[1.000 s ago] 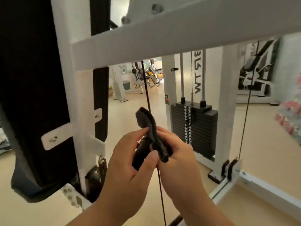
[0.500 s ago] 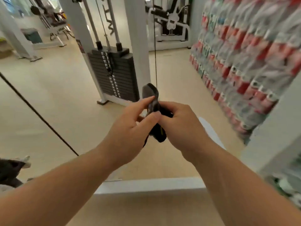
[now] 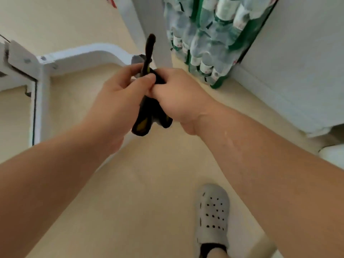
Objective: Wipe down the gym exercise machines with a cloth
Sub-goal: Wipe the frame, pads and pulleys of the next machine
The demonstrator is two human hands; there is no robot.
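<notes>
Both hands pinch the dark cloth (image 3: 149, 110) between them, left hand (image 3: 119, 97) and right hand (image 3: 178, 94) seemingly folding it for wiping, clear of the white machine frame (image 3: 74, 58)

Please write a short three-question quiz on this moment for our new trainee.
1. True or false: both hands grip the dark folded cloth.
2. What stands stacked against the wall on the right? A) shrink-wrapped packs of water bottles B) dumbbells C) towels
3. What footwear shows on the floor at the bottom?

Key
1. True: left hand and right hand hold it together, off the white metal machine frame.
2. A: the bottle packs.
3. A grey perforated clog.
</notes>
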